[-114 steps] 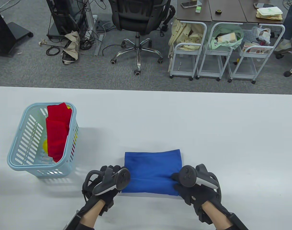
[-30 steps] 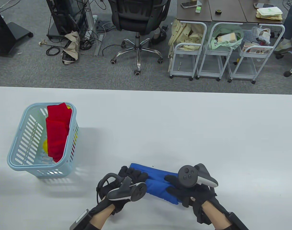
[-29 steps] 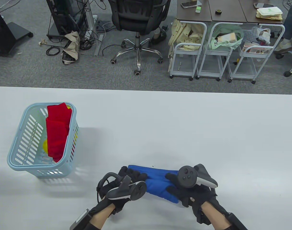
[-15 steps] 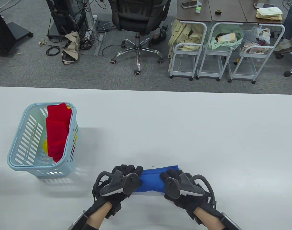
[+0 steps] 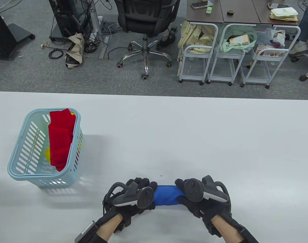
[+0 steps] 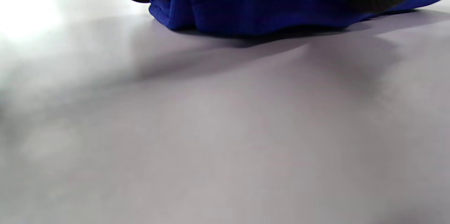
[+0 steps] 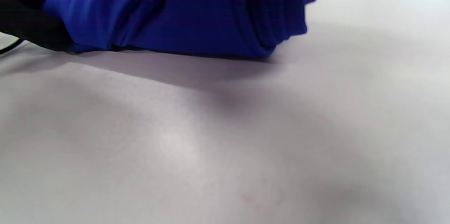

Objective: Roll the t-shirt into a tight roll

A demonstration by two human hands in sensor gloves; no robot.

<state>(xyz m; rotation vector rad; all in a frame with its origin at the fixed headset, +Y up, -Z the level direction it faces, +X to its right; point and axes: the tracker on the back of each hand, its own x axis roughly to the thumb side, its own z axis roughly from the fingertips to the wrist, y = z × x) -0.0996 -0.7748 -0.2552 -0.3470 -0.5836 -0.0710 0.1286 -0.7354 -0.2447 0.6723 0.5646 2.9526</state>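
The blue t-shirt [image 5: 166, 195] lies as a short thick roll near the table's front edge. My left hand [image 5: 141, 188] grips its left end, fingers curled over the top. My right hand [image 5: 185, 192] grips the right end the same way. Only the middle of the roll shows between the two trackers in the table view. In the left wrist view the blue t-shirt [image 6: 253, 2] rests on the white table under a gloved finger. The right wrist view shows the rolled layers at the end of the blue t-shirt [image 7: 197, 23].
A light blue basket [image 5: 22, 157] with red cloth [image 5: 60, 139] in it stands at the left of the white table [image 5: 194, 131]. Beyond the far edge are an office chair [image 5: 146, 22] and white carts [image 5: 219, 50] on the floor.
The flat folded shirt was rolled toward the front edge into a compact roll. In the last half second both hands closed in round its ends and the roll got shorter and thicker.
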